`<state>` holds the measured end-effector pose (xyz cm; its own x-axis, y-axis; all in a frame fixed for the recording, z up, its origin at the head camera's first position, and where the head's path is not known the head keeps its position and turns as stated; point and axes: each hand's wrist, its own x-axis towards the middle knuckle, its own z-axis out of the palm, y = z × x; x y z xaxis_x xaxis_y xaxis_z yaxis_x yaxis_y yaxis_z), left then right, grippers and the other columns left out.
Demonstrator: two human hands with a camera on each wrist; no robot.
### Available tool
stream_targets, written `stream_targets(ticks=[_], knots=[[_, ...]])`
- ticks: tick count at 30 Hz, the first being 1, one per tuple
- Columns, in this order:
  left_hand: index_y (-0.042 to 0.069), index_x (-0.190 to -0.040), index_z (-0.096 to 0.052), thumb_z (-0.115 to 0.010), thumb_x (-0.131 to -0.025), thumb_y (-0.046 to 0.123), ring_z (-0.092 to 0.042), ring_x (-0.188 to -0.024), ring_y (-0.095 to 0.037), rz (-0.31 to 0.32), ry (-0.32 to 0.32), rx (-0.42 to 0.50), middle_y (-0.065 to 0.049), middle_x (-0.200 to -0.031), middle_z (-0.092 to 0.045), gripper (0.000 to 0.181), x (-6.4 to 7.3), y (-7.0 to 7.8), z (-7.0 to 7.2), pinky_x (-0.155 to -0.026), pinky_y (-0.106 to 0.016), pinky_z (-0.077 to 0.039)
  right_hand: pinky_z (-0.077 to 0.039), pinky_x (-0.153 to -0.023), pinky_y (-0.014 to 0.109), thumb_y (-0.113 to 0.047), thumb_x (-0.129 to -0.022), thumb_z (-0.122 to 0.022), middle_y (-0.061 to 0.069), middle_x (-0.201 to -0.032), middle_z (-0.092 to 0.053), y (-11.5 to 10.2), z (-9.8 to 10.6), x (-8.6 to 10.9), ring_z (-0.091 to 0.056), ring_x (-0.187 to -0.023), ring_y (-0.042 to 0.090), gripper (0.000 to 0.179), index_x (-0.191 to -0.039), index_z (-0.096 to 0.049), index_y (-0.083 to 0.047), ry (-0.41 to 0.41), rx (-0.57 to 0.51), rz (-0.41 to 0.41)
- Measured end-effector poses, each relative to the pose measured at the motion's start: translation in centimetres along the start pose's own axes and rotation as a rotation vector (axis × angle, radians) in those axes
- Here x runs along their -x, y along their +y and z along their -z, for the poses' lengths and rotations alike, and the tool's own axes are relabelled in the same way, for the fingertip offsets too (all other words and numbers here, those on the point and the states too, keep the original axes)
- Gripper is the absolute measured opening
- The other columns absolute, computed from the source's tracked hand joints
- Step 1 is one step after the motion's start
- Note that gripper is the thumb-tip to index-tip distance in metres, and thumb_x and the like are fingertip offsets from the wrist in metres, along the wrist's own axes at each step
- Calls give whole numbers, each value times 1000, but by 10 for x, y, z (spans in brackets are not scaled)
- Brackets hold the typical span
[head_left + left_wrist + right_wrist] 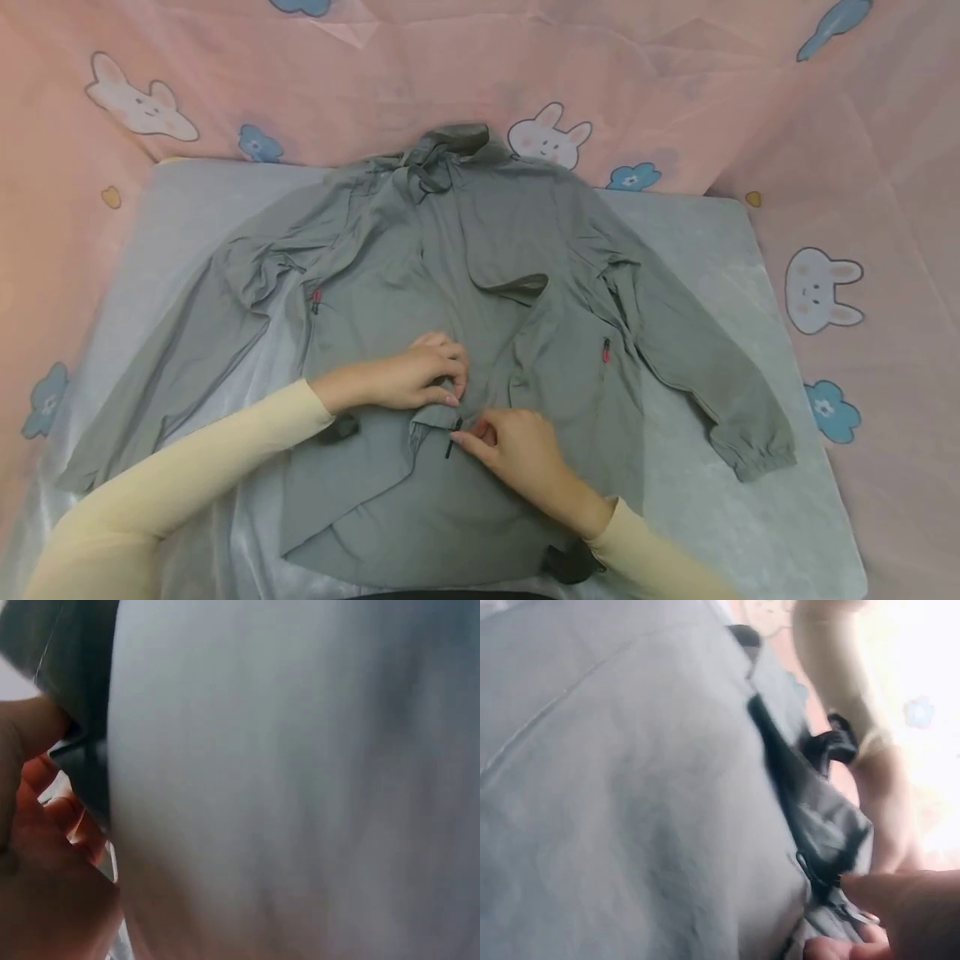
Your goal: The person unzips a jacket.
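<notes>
A grey zip-up jacket [375, 275] lies front up with its sleeves spread and its front partly open. My left hand [416, 375] pinches the front edge of the jacket low on the left panel, lifting a fold of cloth. Right beside it, my right hand [525, 450] pinches at the jacket's front zipper, where a black zipper pull [449, 450] hangs by the thumb tip. In the right wrist view, the right fingertips [855, 889] meet at the dark zipper edge. Grey cloth fills most of the left wrist view, with the left thumb [34, 724] on a fold.
The jacket lies on a light grey padded surface [720, 275]. A pink cloth [360, 92] with rabbits and flowers rises behind and at both sides. Two pockets carry red-and-black zipper pulls [606, 350]. Black straps [570, 562] show near the hem and the left wrist.
</notes>
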<state>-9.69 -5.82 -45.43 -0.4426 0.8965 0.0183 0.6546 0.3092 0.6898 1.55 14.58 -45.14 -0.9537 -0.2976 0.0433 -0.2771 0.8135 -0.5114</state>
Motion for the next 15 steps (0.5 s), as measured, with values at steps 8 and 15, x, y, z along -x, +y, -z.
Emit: stream_targets(ticks=[8,15], knots=[[20,-91,-63,-69,-91,27,-40,-82,-9,8,99,60,5,-86,-59,9,-2,-1,-2,-99,-40,-35,-43,-43,21,-17,-91,-70,0,-56,-64,-3,-5,-10,-50,-42,3,11,-85,-70,-7,-144,-438,-245],[19,-87,-61,-70,-89,27,-50,-88,-14,21,103,-87,5,-90,-63,12,-3,-1,-8,-116,-56,-30,-44,-39,23,-15,-96,-62,-3,-52,-61,8,-3,-17,-54,-39,6,24,-87,-69,6,-422,-843,-409]])
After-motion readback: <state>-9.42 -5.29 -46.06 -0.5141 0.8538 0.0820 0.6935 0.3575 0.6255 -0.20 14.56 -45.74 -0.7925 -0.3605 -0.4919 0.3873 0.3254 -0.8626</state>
